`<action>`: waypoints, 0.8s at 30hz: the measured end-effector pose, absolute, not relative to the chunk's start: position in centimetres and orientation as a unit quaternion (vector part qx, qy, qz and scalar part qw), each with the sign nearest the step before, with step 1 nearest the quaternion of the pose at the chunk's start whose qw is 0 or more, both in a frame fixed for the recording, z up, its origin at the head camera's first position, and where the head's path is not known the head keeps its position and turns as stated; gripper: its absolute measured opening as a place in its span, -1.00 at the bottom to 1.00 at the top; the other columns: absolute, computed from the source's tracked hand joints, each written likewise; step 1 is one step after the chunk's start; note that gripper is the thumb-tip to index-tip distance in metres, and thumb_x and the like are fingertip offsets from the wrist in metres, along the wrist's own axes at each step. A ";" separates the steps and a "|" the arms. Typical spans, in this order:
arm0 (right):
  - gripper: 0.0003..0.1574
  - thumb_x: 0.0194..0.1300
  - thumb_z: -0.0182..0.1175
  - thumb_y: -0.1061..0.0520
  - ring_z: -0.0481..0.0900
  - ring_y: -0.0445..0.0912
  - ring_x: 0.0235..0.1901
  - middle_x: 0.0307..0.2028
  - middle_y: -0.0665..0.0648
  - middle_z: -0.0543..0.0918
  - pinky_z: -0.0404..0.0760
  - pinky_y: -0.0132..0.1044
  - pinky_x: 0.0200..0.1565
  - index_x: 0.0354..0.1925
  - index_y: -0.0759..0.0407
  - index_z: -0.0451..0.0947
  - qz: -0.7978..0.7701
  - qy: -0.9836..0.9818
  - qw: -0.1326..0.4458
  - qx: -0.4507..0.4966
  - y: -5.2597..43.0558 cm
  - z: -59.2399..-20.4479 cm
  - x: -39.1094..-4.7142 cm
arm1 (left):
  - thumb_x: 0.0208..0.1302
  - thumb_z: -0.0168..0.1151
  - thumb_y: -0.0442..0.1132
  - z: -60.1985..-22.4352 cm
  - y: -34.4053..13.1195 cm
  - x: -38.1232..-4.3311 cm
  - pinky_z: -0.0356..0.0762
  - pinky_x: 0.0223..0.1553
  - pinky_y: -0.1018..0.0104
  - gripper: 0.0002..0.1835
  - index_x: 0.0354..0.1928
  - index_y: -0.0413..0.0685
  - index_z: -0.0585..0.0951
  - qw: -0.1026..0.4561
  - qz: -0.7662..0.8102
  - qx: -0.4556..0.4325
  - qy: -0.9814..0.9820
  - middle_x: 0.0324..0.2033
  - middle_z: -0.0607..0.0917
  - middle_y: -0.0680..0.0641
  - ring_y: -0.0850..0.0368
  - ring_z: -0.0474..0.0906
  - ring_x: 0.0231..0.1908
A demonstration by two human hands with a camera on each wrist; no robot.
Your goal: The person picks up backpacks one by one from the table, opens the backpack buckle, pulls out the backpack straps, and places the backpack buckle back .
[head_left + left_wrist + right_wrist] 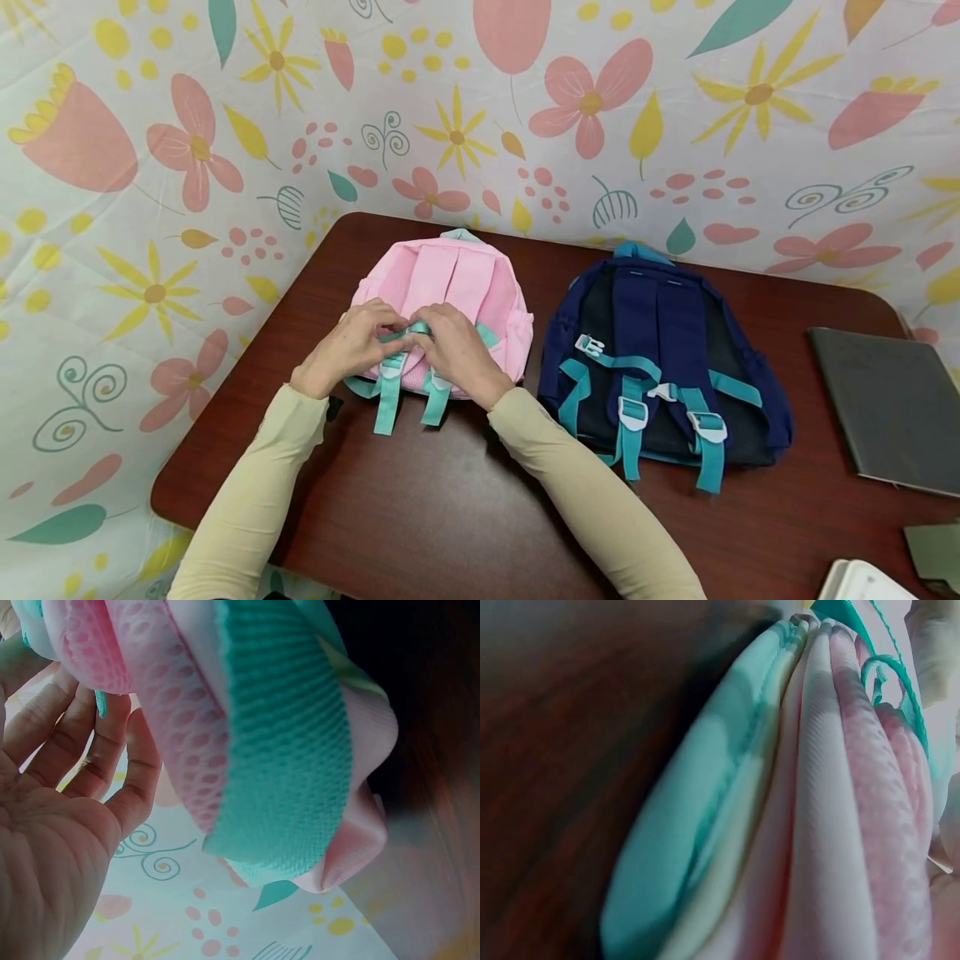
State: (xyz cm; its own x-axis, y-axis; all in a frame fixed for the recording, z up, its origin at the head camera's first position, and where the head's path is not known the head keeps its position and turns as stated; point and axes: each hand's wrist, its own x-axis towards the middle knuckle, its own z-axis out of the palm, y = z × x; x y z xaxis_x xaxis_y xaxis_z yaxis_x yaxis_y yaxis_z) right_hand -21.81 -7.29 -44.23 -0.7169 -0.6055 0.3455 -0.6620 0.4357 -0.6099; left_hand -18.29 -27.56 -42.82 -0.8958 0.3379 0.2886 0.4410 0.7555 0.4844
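Note:
A small pink backpack (pixel 431 262) lies on the table with its shoulder straps facing up. Across its lower half, both hands meet over a teal strap (pixel 420 327). My left hand (pixel 362 340) pinches it from the left, thumb and index finger together; its other fingers (pixel 112 742) curve beside the pink mesh in the left wrist view. My right hand (pixel 459 346) pinches the strap from the right, fingertips close to the left hand's. The fingers hide whatever joins the strap there. Two teal webbing ends (pixel 387 404) hang from white buckles below the hands.
To the right lies a navy backpack (pixel 660 358) with teal straps and white buckles, its chest strap unfastened at a white clip (pixel 589 345). A dark flat folder (pixel 892 408) sits further right. A white object (pixel 862 582) shows at the bottom right. Flowered cloth (pixel 450 108) hangs behind the table.

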 end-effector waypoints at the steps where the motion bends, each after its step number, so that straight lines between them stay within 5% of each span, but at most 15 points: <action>1: -0.79 0.50 0.39 0.13 0.73 0.10 0.00 -0.06 0.21 0.83 0.72 -0.01 0.14 0.00 0.23 0.76 0.384 -0.846 0.037 0.369 -7.3 -44.3 -21.8 | 0.24 0.60 -0.39 -42.8 -27.5 -18.3 0.78 -0.04 -0.04 -0.82 -0.15 -0.31 0.83 0.093 -0.283 -0.209 -0.931 -0.22 0.85 -0.22 -0.12 0.74 -0.11; 12: -0.81 0.45 0.45 0.08 0.74 0.00 -0.28 -0.19 0.17 0.87 0.66 -0.23 -0.21 -0.07 0.16 0.81 0.460 -0.830 0.006 0.315 -7.1 -44.5 -22.1 | 0.20 0.63 -0.39 -43.0 -27.7 -18.4 0.74 -0.03 -0.06 -0.77 -0.12 -0.29 0.83 0.085 -0.281 -0.205 -0.934 -0.20 0.87 -0.22 -0.14 0.75 -0.09; 19: -0.46 0.37 0.54 -0.05 0.69 0.11 0.09 0.04 0.20 0.80 0.70 -0.06 0.14 0.17 0.21 0.72 0.361 -0.860 0.024 0.359 -7.3 -44.0 -22.1 | 0.20 0.61 -0.43 -42.8 -27.7 -18.3 0.75 -0.02 -0.05 -0.81 -0.15 -0.30 0.82 0.077 -0.267 -0.201 -0.940 -0.22 0.84 -0.22 -0.11 0.71 -0.12; 24: -0.62 0.42 0.49 0.00 0.69 0.13 0.10 -0.01 0.20 0.80 0.69 -0.04 0.22 0.04 0.23 0.77 0.332 -0.859 0.052 0.387 -7.3 -44.1 -22.1 | 0.22 0.59 -0.44 -42.6 -27.6 -18.2 0.78 -0.03 -0.04 -0.79 -0.11 -0.33 0.82 0.078 -0.265 -0.206 -0.939 -0.21 0.84 -0.25 -0.11 0.70 -0.13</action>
